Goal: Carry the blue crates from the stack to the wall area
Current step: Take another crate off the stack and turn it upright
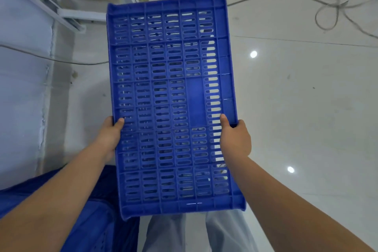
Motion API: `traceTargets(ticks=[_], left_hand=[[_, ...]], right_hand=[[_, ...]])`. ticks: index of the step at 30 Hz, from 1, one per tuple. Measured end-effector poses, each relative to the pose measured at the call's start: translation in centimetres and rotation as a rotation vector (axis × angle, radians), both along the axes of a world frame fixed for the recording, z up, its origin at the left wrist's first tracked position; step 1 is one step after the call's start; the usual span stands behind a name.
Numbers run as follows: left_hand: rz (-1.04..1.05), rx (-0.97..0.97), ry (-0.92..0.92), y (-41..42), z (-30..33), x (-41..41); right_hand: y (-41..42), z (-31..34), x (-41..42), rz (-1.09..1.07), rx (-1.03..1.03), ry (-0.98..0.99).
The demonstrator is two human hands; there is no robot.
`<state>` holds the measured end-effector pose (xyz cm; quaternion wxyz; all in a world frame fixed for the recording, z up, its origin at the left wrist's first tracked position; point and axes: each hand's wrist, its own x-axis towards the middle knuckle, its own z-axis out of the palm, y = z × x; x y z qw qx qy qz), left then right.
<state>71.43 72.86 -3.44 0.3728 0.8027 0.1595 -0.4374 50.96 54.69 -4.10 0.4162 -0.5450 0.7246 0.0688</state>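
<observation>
Between my hands: blue crate (pixel 171 106), slatted base facing me, above the floor (pixel 296 108)
Left hand (pixel 109 139): I clamp its left rim
Right hand (pixel 235 139): I clamp its right rim
Beyond right hand: cable (pixel 327 6) loops on floor

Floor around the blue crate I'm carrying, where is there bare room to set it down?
Bare tile lies right of the blue crate, between your right hand and the looped cable. The left is crowded: a white frame, a thin cable and blue crates under your left hand.
</observation>
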Motion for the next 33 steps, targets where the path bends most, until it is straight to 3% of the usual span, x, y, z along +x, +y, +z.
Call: traceTargets(ticks=[9,22,33], left_hand=[[0.058,-0.057,-0.034,-1.6,-0.6,-3.9],[0.04,0.023,-0.053,-3.5,-0.5,-10.7],[0.067,0.039,0.068,-6.6,0.1,-15.2]], right_hand=[[-4.0,1.3,-1.0,0.049,0.022,-0.06],[-9.7,0.1,-2.1,0.053,0.059,0.055],[-14.9,0.2,-2.6,0.197,-0.002,0.082]])
